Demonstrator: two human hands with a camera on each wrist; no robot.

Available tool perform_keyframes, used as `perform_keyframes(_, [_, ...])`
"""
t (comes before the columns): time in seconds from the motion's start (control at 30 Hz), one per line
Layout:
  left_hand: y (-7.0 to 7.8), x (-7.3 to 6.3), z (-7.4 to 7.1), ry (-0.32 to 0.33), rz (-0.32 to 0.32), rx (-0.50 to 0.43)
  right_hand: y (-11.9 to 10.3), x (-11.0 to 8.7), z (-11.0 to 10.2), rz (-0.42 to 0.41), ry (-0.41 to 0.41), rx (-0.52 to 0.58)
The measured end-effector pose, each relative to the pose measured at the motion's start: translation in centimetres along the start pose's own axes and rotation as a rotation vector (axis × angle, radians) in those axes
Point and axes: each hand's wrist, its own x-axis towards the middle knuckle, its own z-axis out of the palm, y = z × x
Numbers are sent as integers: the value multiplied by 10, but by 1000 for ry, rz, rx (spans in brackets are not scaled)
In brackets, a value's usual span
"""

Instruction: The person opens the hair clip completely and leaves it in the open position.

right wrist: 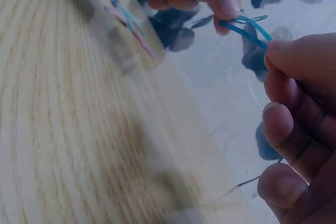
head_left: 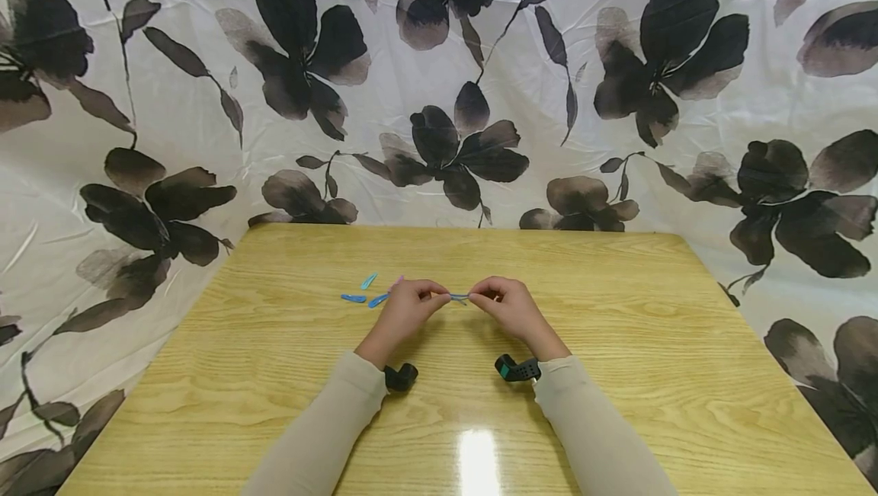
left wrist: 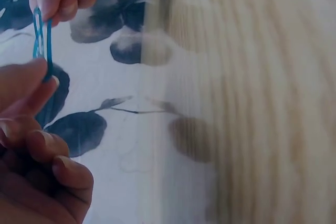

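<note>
"Blue clip (left wrist: 49,48): where is it?"

"Held above the table (head_left: 617,404), strands splayed, the left hand (head_left: 409,305) pinching one end and the right hand (head_left: 511,309) the other."

"What might go wrong?"

"It could spring loose if either pinch slackens (the fingertips have little to hold), or bend if the hands pull too hard."

"And farther off?"

"Dropped leftward, it might get mixed up with the loose clips (head_left: 354,299) near the left hand, some similarly blue."

Both hands (head_left: 410,302) (head_left: 507,305) pinch close together, other fingers (right wrist: 278,124) seemingly curled, dimly seen.
</note>
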Motion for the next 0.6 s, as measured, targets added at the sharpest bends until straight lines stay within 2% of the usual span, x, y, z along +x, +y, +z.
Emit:
perform_keyframes(0.13, [0, 1, 5, -13, -35, 26, 1, 0, 2, -11, 16, -20])
perform_keyframes(0.37, [-1, 1, 8, -14, 0, 112, 12, 1, 8, -22, 48, -87])
perform_keyframes(0.6, [2, 0, 9, -56, 8, 171, 16, 2, 9, 39, 5, -99])
